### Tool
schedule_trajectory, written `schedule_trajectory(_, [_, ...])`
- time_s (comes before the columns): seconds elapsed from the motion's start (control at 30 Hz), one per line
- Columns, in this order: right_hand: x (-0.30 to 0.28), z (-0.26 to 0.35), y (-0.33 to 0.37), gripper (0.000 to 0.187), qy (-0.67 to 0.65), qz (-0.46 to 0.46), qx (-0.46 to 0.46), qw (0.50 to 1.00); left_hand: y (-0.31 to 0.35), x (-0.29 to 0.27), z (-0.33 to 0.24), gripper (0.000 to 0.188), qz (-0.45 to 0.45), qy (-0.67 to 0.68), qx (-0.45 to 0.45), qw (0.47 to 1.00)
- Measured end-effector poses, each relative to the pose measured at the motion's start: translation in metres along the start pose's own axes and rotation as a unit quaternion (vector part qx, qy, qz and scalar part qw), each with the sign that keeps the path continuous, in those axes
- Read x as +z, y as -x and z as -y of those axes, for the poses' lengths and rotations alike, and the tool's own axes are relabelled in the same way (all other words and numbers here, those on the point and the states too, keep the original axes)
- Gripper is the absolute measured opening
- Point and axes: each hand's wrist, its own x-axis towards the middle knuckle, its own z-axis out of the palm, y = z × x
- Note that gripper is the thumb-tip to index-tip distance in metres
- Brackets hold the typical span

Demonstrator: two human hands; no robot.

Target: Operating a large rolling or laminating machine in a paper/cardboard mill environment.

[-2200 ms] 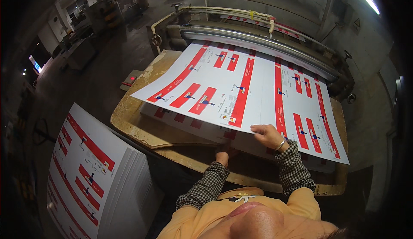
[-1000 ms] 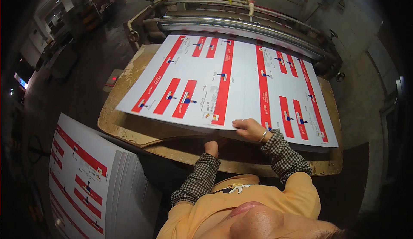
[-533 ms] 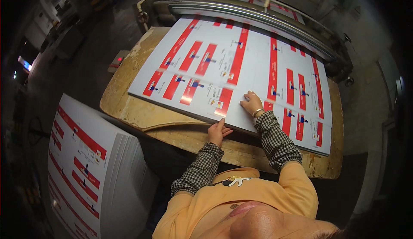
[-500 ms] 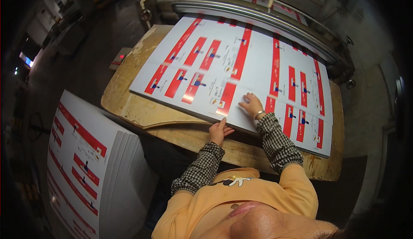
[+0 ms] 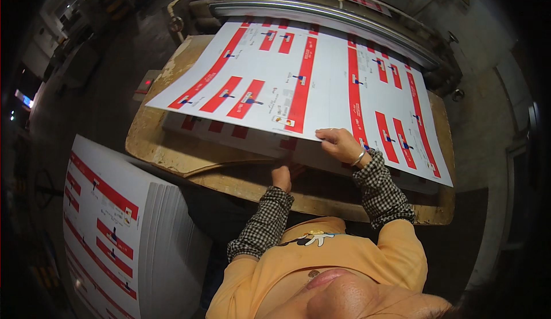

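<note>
A large white printed sheet (image 5: 327,98) with red bands is raised at its near edge, and its far edge runs up to the metal roller (image 5: 315,12). My right hand (image 5: 342,146) pinches the middle of that near edge between thumb and fingers. Beneath the raised sheet lie more printed sheets (image 5: 241,132) of the same kind, in its shadow. My left hand (image 5: 281,178) is lower, at the near edge of those sheets. Its fingers are dark and blurred, so their grip does not show.
The worn wooden table (image 5: 154,150) has a curved cut in its near side. A tall stack of similar printed sheets (image 5: 103,204) stands at the lower left. Pipes and a frame (image 5: 175,23) surround the rollers. A small box with a red light (image 5: 148,82) sits left of the table.
The near edge of the top sheet has risen off the sheets below. My right hand has gone from lying on the print to gripping that edge; my left hand has moved slightly down and left.
</note>
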Motion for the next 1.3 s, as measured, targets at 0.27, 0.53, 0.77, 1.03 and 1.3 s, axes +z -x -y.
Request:
schedule_trajectory(0.27, [0.054, -0.039, 0.008, 0.031, 0.019, 0.067, -0.004, 0.998, -0.010, -0.011, 0.003, 0.022, -0.061, -0.155, 0.030, 0.986])
schedule_trajectory(0.53, [0.057, -0.100, -0.050, 0.036, 0.126, -0.197, 0.120, 0.965, -0.001, 0.014, 0.002, 0.031, -0.050, -0.101, 0.024, 0.993])
schedule_trajectory(0.77, [0.087, -0.042, -0.009, 0.078, 0.275, 0.025, -0.010, 0.961, -0.009, -0.005, -0.002, 0.021, -0.012, -0.089, -0.006, 0.996])
schedule_trajectory(1.03, [0.023, -0.028, -0.012, 0.022, 0.024, 0.019, -0.028, 0.999, -0.012, -0.019, -0.002, 0.018, 0.059, -0.074, -0.024, 0.995])
schedule_trajectory(1.3, [0.057, -0.041, 0.003, 0.019, -0.036, -0.104, -0.118, 0.987, -0.028, -0.030, 0.016, 0.023, -0.028, -0.095, 0.051, 0.994])
